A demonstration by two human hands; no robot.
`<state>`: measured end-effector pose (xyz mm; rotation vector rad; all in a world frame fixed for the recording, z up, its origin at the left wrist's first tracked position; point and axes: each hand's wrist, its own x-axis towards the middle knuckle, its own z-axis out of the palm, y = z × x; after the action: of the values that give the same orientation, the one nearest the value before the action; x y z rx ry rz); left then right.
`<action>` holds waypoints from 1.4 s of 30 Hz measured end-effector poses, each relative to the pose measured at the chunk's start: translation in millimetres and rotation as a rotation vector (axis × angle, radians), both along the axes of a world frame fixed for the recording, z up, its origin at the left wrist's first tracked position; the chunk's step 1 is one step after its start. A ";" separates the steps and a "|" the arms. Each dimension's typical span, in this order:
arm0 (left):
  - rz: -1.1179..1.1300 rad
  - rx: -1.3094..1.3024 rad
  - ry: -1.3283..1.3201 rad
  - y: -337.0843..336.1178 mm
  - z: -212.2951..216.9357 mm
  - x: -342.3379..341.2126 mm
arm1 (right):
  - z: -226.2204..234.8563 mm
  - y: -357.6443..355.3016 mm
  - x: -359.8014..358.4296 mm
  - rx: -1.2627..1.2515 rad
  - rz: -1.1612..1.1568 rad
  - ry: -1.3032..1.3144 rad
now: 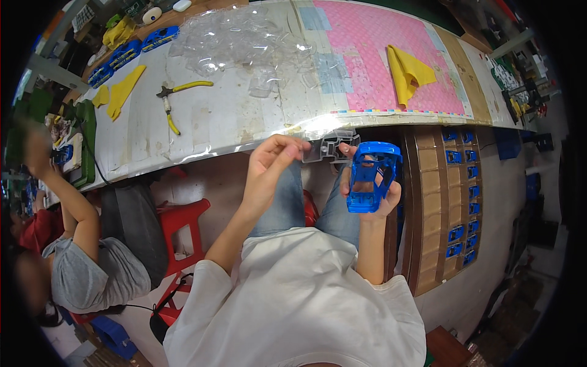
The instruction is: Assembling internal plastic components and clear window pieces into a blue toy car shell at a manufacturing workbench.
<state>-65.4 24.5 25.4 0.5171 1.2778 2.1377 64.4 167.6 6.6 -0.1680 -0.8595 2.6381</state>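
Right hand (pixel 373 189) clasps one blue toy car shell (pixel 371 176); left hand (pixel 269 168) pinches one clear insert (pixel 327 147).

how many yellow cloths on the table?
3. A folded yellow cloth lies on the pink mat; a long yellow cloth and a small yellow scrap lie near the yellow-handled pliers. More may hide in the far-left clutter.

Hidden: my right hand (pixel 367 189) covers the far side of the blue toy car shell (pixel 370 176) | Unclear: I cannot tell how my left hand (pixel 269 171) grips the clear plastic piece (pixel 330 147) | Blurred: a co-worker's raised hand (pixel 35 150) at the left rim | Too small: blue parts in the cardboard tray (pixel 428 183).
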 end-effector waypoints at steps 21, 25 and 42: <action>0.288 -0.132 0.320 -8.8 -8.3 21.2 | -5.5 -11.6 8.5 0.079 0.005 -0.014; 0.056 -0.095 0.119 0.3 -20.7 47.4 | -8.3 -27.0 5.5 0.003 -0.060 0.017; 0.288 -0.225 0.077 -74.6 -75.7 -1.6 | -42.4 -42.8 5.2 0.051 0.138 -0.005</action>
<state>-67.0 -50.1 -50.3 0.3396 1.6991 2.1788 69.5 124.8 -35.8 -0.1053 -0.9716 2.7398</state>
